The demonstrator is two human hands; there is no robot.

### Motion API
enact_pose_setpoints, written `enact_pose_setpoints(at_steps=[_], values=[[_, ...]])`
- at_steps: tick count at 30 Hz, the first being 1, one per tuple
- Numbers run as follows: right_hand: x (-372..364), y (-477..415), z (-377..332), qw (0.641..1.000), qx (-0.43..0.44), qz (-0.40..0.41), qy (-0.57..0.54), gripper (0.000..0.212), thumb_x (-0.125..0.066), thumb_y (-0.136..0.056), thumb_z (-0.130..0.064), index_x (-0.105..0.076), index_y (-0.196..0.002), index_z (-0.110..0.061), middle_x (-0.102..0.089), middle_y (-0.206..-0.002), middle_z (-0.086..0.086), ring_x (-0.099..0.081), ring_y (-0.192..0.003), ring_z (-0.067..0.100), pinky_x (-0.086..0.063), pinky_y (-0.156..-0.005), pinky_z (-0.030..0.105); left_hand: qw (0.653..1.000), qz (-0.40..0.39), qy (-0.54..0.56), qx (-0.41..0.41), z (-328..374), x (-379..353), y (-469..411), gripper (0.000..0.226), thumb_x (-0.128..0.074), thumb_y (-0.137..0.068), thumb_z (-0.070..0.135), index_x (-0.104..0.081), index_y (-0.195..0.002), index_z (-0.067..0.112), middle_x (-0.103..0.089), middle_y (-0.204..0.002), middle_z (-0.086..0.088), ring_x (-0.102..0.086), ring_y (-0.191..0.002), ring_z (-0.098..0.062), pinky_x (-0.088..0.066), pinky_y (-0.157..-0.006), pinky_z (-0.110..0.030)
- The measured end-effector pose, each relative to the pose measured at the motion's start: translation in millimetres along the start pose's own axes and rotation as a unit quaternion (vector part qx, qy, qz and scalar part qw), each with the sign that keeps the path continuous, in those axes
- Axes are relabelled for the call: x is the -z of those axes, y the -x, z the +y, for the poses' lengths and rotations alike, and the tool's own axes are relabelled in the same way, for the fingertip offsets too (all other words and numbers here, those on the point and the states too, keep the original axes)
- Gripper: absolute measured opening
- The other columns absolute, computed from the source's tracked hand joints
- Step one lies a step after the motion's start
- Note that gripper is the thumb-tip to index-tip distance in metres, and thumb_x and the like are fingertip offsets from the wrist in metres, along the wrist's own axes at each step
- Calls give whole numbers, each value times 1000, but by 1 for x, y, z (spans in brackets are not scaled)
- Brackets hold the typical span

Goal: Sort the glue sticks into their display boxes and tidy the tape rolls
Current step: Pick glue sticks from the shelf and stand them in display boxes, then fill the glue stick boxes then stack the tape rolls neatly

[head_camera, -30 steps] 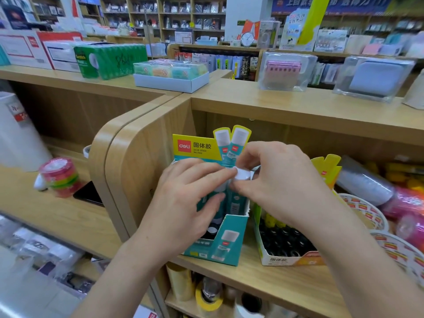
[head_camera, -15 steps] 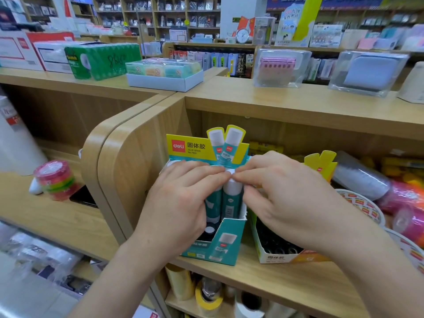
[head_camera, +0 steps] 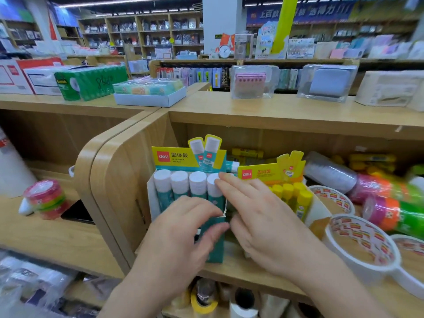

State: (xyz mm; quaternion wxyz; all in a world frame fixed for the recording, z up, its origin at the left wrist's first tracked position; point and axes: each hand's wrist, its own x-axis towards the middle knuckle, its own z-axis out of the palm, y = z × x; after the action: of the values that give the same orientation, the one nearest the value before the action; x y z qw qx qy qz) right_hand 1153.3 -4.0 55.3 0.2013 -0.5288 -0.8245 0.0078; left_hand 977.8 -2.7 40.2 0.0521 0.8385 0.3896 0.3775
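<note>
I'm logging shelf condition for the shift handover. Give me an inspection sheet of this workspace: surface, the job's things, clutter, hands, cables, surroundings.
Surface: wooden shelf carrying two display boxes and tape.
Job's things: teal display box with four white-capped glue sticks upright along its back; yellow display box beside it, holding yellow-capped glue sticks; white tape rolls lying flat at the right.
Clutter: colourful tape packs piled behind the rolls.
Hands: left hand grips the teal box's front wall; right hand, fingers straight, touches the rightmost white cap.
Cables: nothing seen.
Surroundings: shop shelving, blurred.
</note>
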Motion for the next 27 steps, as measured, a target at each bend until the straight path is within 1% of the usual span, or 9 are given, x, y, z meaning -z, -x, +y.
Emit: enact_pose_setpoints(at_steps=[2,5,9,12,15,18,21,24,27], values=[[-6,5,-1,1000,-2,16,-26,63,-23,-87,-33,-33,-147,-18,-34,-154,-2,-43,-124,21,-44,-102,42,1000,0,16,21,-1,-2,2,12,-49,-87,46,-55,-95,39,-53,-82,28,-54,-78,1,-43,-67,-14],[-6,16,-2,997,-6,54,-62,58,-31,-90,-28,-31,-148,-25,-32,-154,-7,-38,-132,17,-42,-106,41,1000,-6,-12,18,2,0,4,14,-48,-88,42,-57,-95,34,-54,-83,24,-53,-77,-1,-44,-65,-18],[11,48,14,987,-45,136,-70,56,-50,-87,-21,-44,-142,-29,-45,-144,-14,-40,-129,5,-32,-108,22,997,45,-60,26,11,-2,3,29,-50,-87,41,-58,-109,24,-57,-102,14,-51,-95,-5,-40,-79,-16],[34,79,38,981,-89,161,-57,46,-51,-86,-24,-55,-132,-29,-56,-128,-18,-46,-121,1,-30,-102,11,984,132,-111,-42,34,-6,1,27,-58,-87,24,-64,-110,11,-62,-108,-3,-50,-103,-14,-35,-97,-17],[58,107,68,972,-130,187,-55,35,-55,-85,-25,-63,-116,-36,-60,-113,-27,-51,-109,-6,-33,-91,5,973,171,-103,-111,65,-20,-7,12,-63,-86,9,-73,-92,8,-67,-99,-7,-56,-92,-21,-40,-93,-19],[79,134,103,962,-167,211,-51,33,-65,-87,-14,-66,-110,-39,-60,-106,-33,-53,-105,-8,-35,-88,4,981,110,-54,-148,87,-49,-22,18,-57,-90,14,-74,-94,12,-67,-97,0,-58,-90,-19,-44,-87,-22],[101,159,135,956,-191,221,-36,30,-66,-86,-19,-66,-107,-40,-60,-105,-31,-52,-103,-11,-37,-87,8,988,34,-19,-147,115,-77,-43,22,-53,-91,22,-72,-98,16,-67,-98,5,-60,-90,-16,-46,-83,-24],[124,181,170,952,-223,207,-31,30,-68,-86,-17,-67,-105,-40,-57,-99,-33,-49,-92,-21,-31,-80,-3,990,-48,-22,-128,148,-104,-72,25,-47,-92,28,-69,-102,20,-67,-101,10,-61,-92,-15,-46,-81,-27],[143,194,205,951,-268,155,-24,30,-62,-88,-24,-65,-113,-40,-62,-107,-19,-48,-79,-11,-32,-69,7,988,-94,-47,-111,172,-135,-109,33,-40,-92,35,-67,-107,22,-68,-104,8,-60,-97,-16,-42,-81,-26]])
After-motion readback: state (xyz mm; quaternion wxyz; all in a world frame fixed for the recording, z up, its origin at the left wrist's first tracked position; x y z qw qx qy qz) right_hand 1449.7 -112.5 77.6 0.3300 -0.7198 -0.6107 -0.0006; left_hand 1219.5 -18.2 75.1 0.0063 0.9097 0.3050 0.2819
